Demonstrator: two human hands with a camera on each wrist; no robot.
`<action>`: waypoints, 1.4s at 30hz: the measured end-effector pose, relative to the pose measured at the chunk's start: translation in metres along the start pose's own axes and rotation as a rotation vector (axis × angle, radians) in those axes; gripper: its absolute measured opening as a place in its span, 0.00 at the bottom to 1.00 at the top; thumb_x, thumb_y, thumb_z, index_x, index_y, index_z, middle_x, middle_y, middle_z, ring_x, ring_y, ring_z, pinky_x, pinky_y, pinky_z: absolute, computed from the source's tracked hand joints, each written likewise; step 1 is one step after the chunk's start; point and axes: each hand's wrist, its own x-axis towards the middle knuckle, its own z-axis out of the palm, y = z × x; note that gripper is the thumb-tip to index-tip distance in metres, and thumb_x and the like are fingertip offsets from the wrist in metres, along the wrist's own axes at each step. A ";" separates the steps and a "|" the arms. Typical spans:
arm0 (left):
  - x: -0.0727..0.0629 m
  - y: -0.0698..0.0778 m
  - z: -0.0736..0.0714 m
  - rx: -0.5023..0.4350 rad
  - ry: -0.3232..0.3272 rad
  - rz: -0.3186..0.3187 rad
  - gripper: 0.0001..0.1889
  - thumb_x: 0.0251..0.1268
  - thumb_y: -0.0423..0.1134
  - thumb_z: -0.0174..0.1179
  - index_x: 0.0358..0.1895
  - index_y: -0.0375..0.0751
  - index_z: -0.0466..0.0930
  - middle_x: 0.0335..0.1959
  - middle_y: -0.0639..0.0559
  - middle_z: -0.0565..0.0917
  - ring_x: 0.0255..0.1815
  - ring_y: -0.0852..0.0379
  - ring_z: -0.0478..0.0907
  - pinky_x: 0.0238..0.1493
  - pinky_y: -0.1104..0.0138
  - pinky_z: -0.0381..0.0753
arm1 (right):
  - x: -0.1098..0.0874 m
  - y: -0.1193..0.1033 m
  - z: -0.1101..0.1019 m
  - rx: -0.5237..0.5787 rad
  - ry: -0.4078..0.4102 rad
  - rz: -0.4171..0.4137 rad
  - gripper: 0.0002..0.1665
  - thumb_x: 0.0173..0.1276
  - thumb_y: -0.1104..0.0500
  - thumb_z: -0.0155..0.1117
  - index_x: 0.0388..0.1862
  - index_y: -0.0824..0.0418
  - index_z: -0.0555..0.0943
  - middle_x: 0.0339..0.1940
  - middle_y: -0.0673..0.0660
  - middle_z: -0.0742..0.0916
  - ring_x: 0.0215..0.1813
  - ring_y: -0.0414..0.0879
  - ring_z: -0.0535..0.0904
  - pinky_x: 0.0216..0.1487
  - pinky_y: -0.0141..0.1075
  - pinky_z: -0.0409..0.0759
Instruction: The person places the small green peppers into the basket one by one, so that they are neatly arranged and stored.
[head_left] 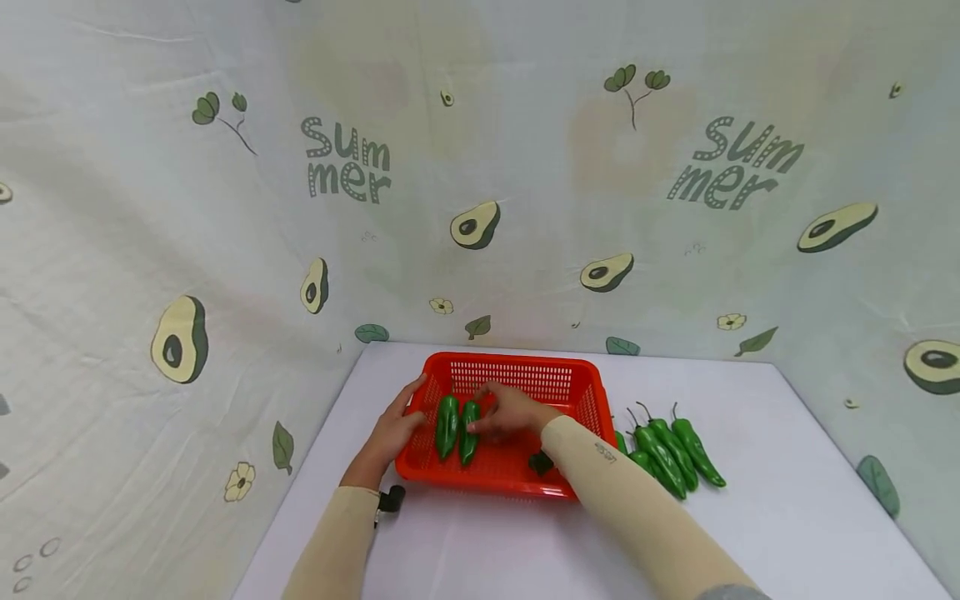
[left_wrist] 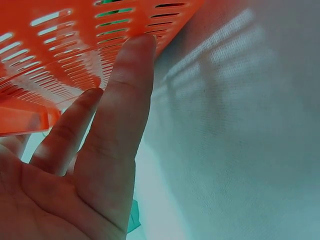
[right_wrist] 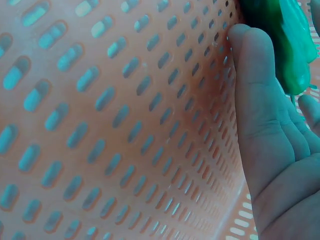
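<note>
A red slotted plastic basket (head_left: 506, 479) sits on the white table, with two green chili peppers lying side by side in its left part. My left hand (head_left: 393, 433) holds the basket's left rim, thumb on top; in the left wrist view its fingers (left_wrist: 122, 100) press the slotted wall from outside. Inside the basket, my right hand (head_left: 513, 414) pinches the second green pepper (head_left: 469, 446) between thumb and fingers. The right wrist view has that pepper (right_wrist: 287, 45) beside the fingertips, partly cut off. Left of it lies the other green pepper (head_left: 447, 429).
Right of the basket, several green peppers (head_left: 663, 454) lie on the white table (head_left: 780, 508), some partly covered by my right forearm. A printed cloth (head_left: 525, 308) with avocados stands behind and along both sides.
</note>
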 end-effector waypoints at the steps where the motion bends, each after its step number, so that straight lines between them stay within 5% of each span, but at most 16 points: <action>1: 0.000 -0.001 0.001 0.001 -0.005 -0.003 0.39 0.69 0.41 0.56 0.80 0.79 0.62 0.79 0.44 0.68 0.67 0.38 0.72 0.60 0.42 0.81 | -0.001 0.002 0.001 0.006 -0.003 0.006 0.40 0.65 0.53 0.80 0.69 0.63 0.71 0.35 0.57 0.90 0.35 0.52 0.89 0.40 0.44 0.88; 12: 0.002 -0.003 0.000 0.025 -0.017 0.016 0.39 0.67 0.41 0.55 0.81 0.79 0.61 0.80 0.45 0.67 0.67 0.38 0.72 0.59 0.41 0.81 | -0.001 0.002 -0.001 0.069 -0.002 0.030 0.39 0.64 0.52 0.81 0.68 0.62 0.72 0.37 0.58 0.90 0.38 0.55 0.90 0.41 0.45 0.89; 42: 0.006 -0.005 -0.001 0.041 -0.018 0.018 0.40 0.67 0.41 0.55 0.80 0.80 0.60 0.79 0.45 0.68 0.64 0.39 0.73 0.61 0.41 0.80 | -0.003 -0.007 -0.005 0.018 -0.014 0.042 0.41 0.66 0.51 0.79 0.71 0.61 0.69 0.40 0.59 0.89 0.40 0.56 0.90 0.43 0.46 0.89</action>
